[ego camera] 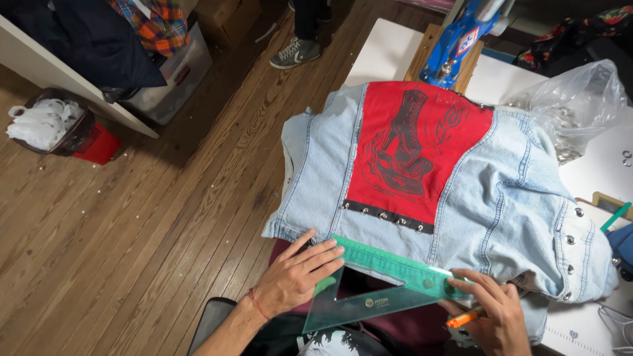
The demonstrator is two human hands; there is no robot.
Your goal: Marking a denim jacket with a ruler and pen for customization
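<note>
**Green set square pinned along a denim hem**

Wooden floorboards run under the near edge of a white bench, where the person's two hands work. Nearest, the left hand lies flat, fingers spread, pressing down on a clear green triangle ruler. The right hand rests its fingertips on the ruler's far end while its fingers close around an orange pen. The ruler's long edge lies along the bottom hem of a light blue denim jacket, spread back-side up on the bench. Just beyond the ruler, a black studded strip borders a red patch printed with a black boot. Farther off, a blue press stands behind the collar, with a clear plastic bag to its right. A sneaker stands on the floor beyond.
</note>
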